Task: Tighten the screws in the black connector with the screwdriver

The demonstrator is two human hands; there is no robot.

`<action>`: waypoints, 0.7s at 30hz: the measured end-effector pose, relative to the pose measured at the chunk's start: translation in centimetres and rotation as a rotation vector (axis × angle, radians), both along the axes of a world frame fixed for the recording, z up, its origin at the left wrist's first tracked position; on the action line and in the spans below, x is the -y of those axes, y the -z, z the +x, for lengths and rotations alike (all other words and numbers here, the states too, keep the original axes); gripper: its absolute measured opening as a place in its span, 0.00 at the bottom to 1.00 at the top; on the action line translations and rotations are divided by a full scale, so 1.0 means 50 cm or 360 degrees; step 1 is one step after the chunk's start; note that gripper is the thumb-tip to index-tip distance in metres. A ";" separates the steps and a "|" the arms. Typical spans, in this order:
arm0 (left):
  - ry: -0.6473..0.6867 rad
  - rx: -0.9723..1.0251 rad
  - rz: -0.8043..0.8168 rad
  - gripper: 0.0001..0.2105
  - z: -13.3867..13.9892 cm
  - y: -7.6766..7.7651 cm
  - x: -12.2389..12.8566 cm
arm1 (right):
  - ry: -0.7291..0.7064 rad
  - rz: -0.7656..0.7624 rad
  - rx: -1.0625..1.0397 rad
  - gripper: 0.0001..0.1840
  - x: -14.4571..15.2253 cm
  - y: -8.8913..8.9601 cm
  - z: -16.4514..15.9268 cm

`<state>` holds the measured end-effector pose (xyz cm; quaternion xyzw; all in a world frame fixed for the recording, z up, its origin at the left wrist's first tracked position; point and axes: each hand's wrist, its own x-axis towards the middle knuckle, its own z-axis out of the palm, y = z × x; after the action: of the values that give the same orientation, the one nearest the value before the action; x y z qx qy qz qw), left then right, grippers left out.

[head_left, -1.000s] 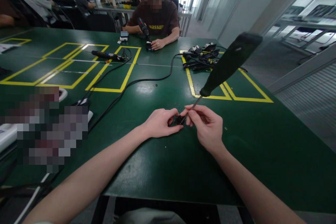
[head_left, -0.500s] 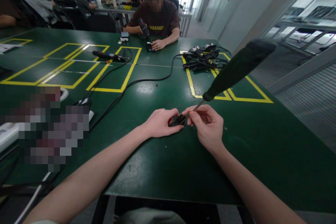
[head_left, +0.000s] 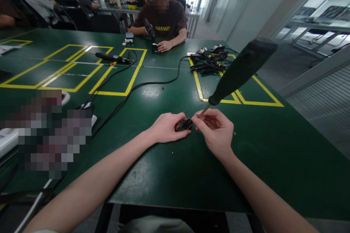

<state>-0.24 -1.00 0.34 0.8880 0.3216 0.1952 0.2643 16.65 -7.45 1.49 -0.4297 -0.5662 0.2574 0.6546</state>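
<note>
The left hand (head_left: 168,128) pinches one small black part (head_left: 187,124) between thumb and fingers, low at the desk (head_left: 153,178) and between the two hands, while the right hand (head_left: 217,131) pinches the thin shaft of one screwdriver (head_left: 243,71), its tip at the part and its handle slanting up to the right. Beyond lie one black-handled tool (head_left: 108,57) and a heap of cables (head_left: 209,61) too tangled to count. Across the desk, one co-worker (head_left: 166,16) holds one drill (head_left: 149,28).
</note>
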 end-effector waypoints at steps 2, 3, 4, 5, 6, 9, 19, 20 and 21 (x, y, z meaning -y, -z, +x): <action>0.0003 -0.0007 0.0005 0.12 0.000 -0.001 0.000 | 0.0032 0.0034 0.0032 0.06 0.001 0.000 0.000; 0.0005 -0.0008 0.0003 0.12 0.000 -0.001 0.000 | 0.0032 0.0047 0.0051 0.05 0.001 -0.001 0.001; 0.0007 -0.0008 0.0000 0.12 0.000 -0.001 0.000 | 0.0021 0.0059 0.0070 0.05 0.001 -0.002 0.001; 0.0009 -0.0006 -0.0004 0.12 0.000 -0.001 0.001 | 0.0002 0.0073 0.0087 0.05 0.001 -0.004 0.001; 0.0005 -0.0004 -0.0007 0.12 0.001 -0.001 0.001 | -0.0016 0.0086 0.0104 0.04 0.001 -0.006 0.001; -0.0008 -0.0005 -0.0017 0.12 0.002 -0.001 0.001 | -0.0043 0.0102 0.0140 0.03 0.002 -0.010 0.001; -0.0003 0.0017 -0.0018 0.13 0.003 0.000 0.002 | -0.0011 0.0035 0.0127 0.03 0.004 -0.005 0.000; -0.0004 0.0016 -0.0011 0.13 0.003 0.000 0.002 | -0.0016 0.0015 0.0117 0.04 0.004 -0.004 0.000; -0.0006 0.0013 -0.0006 0.13 0.003 0.000 0.002 | -0.0014 -0.0003 0.0104 0.05 0.004 -0.004 0.000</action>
<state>-0.07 -1.10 0.35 0.8862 0.3225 0.1986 0.2670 16.65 -7.66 1.70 -0.4360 -0.5891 0.2465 0.6342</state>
